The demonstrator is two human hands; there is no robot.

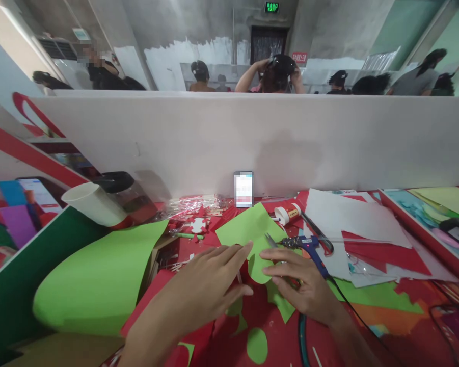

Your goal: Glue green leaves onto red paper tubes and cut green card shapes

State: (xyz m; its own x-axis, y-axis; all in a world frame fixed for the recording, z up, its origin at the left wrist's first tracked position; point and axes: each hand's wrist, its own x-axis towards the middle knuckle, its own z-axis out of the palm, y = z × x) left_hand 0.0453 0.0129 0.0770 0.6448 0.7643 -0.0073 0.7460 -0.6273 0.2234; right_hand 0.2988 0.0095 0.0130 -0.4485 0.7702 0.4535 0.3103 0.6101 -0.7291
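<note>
My left hand [198, 285] reaches over the table with its fingers stretched out and its thumb apart, holding nothing I can see. Its fingertips are close to a rounded light-green paper piece [259, 270]. My right hand [305, 285] has its fingertips at that piece's right edge. A metal blade [270, 240] sticks out above the right index finger; the hand hides what it joins. Below the right palm a dark teal curved handle [302, 339] shows. A green paper sheet [248, 224] lies behind the hands, and a green paper oval [257, 345] in front.
A blue glue gun [309, 247] with its cord, a box cutter [317, 233] and a white spool [288, 213] lie at right, near white sheets [328, 214]. At left are rolled green paper [95, 280] and a paper cup [93, 204]. A phone [243, 189] leans on the partition [198, 142].
</note>
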